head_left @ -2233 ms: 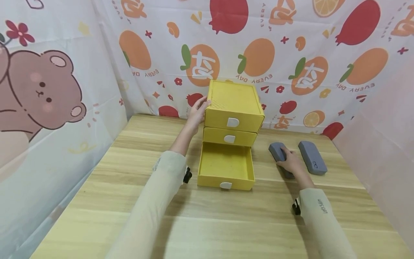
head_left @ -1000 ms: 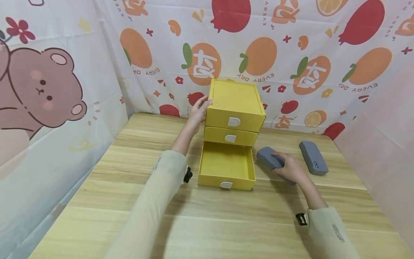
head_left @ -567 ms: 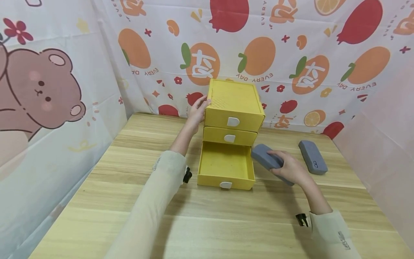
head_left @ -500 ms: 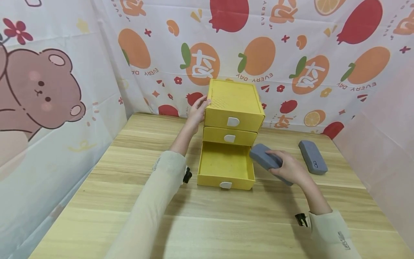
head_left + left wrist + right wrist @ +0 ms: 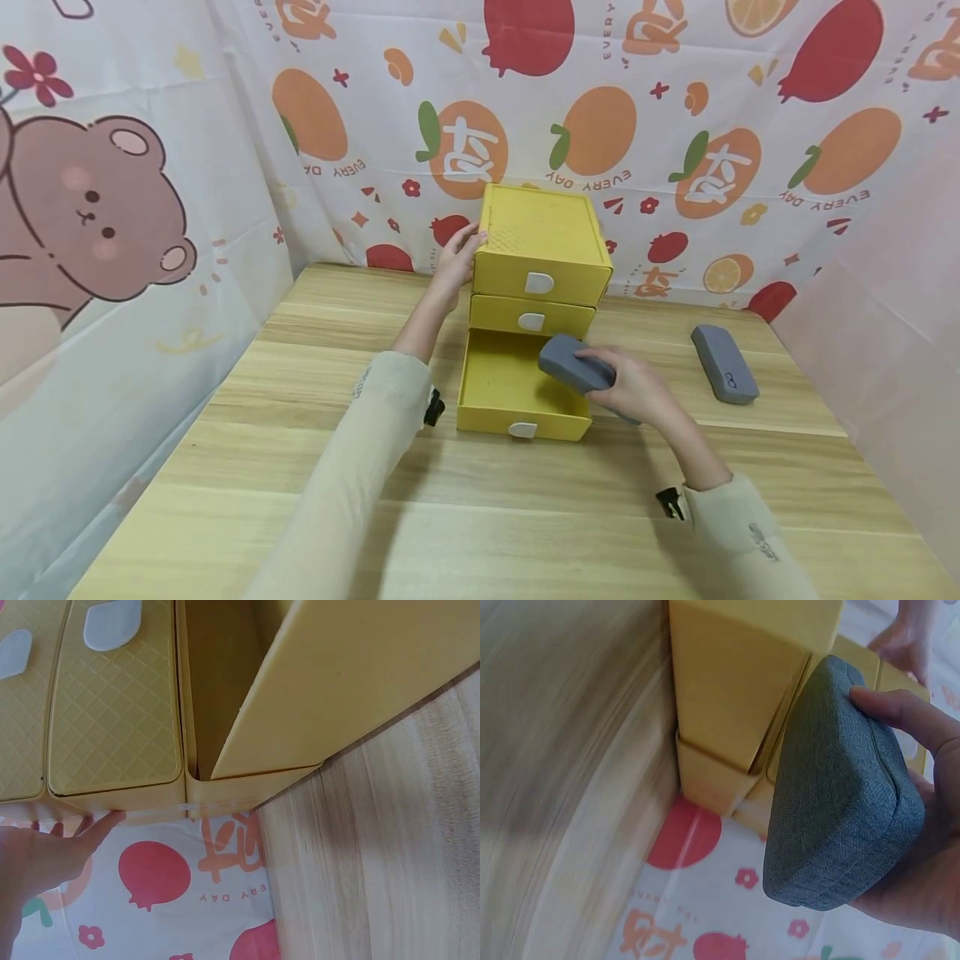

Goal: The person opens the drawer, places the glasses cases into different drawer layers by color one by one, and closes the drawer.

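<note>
A yellow drawer unit (image 5: 543, 225) stands on the wooden table, its bottom drawer (image 5: 487, 383) pulled out and the two upper drawers pushed in. My left hand (image 5: 454, 265) rests against the unit's left side near the top, fingers extended, as the left wrist view also shows. My right hand (image 5: 633, 385) grips a grey-blue glasses case (image 5: 573, 364) by its long sides. The case is tilted, its far end over the right part of the open drawer. In the right wrist view the fabric glasses case (image 5: 840, 787) lies between thumb and fingers, its zip-like seam facing the thumb.
A second grey-blue glasses case (image 5: 724, 364) with a small glasses mark lies on the table (image 5: 480, 517) at the right. Behind stands a fruit-printed curtain (image 5: 360, 100); a bear-printed one (image 5: 97, 208) hangs at the left.
My right hand has taken the glasses case from the table at the right, lifted it and carried it left over the open drawer. My left hand has stayed on the unit.
</note>
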`<state>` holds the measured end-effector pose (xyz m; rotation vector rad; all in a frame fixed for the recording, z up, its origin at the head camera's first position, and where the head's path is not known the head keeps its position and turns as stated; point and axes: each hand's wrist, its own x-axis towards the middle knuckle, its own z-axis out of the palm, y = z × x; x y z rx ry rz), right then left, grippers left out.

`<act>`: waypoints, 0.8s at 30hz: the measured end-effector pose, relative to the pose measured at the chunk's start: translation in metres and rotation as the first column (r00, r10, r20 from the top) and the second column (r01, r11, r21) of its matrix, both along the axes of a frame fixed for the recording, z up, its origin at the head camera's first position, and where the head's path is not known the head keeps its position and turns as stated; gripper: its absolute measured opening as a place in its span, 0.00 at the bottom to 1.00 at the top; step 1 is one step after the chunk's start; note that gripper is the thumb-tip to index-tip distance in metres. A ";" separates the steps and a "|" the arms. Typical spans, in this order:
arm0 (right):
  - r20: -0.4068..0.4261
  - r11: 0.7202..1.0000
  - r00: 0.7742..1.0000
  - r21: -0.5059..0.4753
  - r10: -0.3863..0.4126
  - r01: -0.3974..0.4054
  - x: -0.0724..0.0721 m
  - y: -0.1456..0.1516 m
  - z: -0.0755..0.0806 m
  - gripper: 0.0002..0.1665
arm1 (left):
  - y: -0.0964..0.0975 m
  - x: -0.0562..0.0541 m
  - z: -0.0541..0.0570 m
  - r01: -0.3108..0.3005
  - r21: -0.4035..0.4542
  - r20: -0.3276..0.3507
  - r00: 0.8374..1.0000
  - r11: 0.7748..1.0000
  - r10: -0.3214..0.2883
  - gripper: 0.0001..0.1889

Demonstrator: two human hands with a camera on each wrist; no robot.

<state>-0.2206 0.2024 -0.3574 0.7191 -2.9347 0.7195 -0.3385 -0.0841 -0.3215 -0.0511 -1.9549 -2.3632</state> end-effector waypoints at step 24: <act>-0.019 0.983 0.988 0.108 0.152 -0.149 -0.021 -0.057 -0.009 0.36 | 0.000 -0.001 -0.002 0.002 -0.006 -0.016 1.000 1.000 -0.002 0.28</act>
